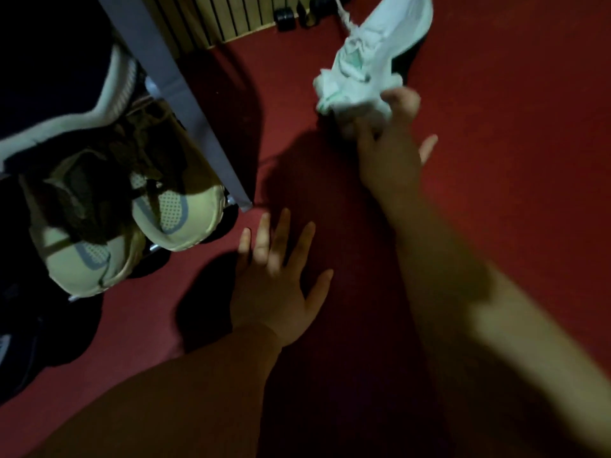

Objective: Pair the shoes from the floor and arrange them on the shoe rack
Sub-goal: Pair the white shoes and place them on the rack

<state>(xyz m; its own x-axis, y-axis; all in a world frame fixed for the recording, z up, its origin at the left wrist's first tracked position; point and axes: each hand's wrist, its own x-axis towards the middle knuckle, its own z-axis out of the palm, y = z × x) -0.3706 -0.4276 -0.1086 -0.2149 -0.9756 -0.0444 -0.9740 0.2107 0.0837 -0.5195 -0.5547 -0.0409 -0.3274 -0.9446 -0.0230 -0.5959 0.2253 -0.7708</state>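
Note:
My right hand (391, 150) grips the heel end of a white sneaker with mint accents (373, 57), held above the red floor at the upper right, toe pointing away. Its lace dangles at the top. My left hand (277, 285) is spread flat with fingers apart, low over the floor at centre, holding nothing. On the left stands the shoe rack, its grey frame bar (185, 104) running diagonally. A pair of cream sneakers with blue-grey toe patches (139, 223) sits on it, toes toward me.
The red carpet (512, 160) covers the floor. Dark shoes (29, 352) lie in shadow on the rack's lower left. A wooden slatted panel (211, 18) and small black objects (284, 18) stand at the far top. Motion blur softens the sneaker and right hand.

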